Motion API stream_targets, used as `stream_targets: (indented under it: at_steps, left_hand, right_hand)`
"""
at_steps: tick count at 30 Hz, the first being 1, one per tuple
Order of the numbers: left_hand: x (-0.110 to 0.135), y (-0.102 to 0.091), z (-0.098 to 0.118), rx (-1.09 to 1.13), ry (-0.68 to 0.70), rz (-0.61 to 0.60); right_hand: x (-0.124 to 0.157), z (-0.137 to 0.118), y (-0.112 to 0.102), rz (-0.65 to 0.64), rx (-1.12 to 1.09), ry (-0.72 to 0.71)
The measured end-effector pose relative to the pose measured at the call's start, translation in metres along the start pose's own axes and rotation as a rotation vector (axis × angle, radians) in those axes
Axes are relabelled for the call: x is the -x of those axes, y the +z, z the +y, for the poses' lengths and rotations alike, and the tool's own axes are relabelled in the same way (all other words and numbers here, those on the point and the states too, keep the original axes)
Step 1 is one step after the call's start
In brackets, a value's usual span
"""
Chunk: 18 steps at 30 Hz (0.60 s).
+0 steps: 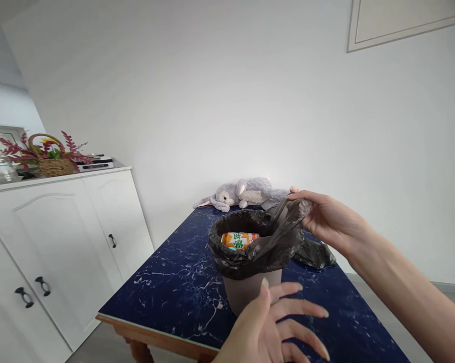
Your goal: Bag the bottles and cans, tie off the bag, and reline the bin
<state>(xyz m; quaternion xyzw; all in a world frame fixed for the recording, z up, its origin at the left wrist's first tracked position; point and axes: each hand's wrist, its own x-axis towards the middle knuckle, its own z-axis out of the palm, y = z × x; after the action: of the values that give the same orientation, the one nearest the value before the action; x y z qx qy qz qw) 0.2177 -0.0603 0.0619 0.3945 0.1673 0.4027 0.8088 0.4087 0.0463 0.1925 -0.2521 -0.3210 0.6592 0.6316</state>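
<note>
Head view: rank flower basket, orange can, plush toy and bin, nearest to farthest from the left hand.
1. Bin, just beyond the left hand.
2. Orange can, inside the bin.
3. Plush toy, far end of table.
4. Flower basket, left, on the cabinet.

- Before you on the bench (167, 290) stands a trash bin (242, 290), a drink can (238, 240) inside its liner (250, 262).
- Your right fingers (314, 196) hold the liner at the bin's right; your left fingers (301, 308) are in front.
- Behind, a plush rabbit (250, 192) lies along the bench's far edge.
- Right of the bin lies a plastic bag (315, 253).
- Left of the bench stands a cabinet (57, 242), bearing a flower basket (56, 166).
</note>
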Motion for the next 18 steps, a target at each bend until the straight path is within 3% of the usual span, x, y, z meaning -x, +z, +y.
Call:
stream_targets:
  at_steps: [4,7,9,13,18]
  left_hand:
    - [-0.015,0.027,0.020,0.193,0.031,-0.004]
    - [-0.012,0.036,0.044,0.249,0.063,0.163]
    - [-0.009,0.035,0.062,0.243,-0.004,0.307]
    - [0.002,0.025,0.090,0.064,-0.156,0.513]
    - [0.026,0.015,0.103,-0.268,-0.015,0.535]
  right_hand:
    - [0.013,-0.010,0.004,-0.044,-0.037,0.022]
    - [0.020,-0.018,0.005,-0.081,-0.007,-0.014]
    - [0.024,-0.022,0.004,-0.121,0.065,-0.058]
    - [0.035,-0.027,0.002,-0.131,0.110,-0.065]
    - [0.058,-0.024,-0.009,-0.095,0.093,-0.036]
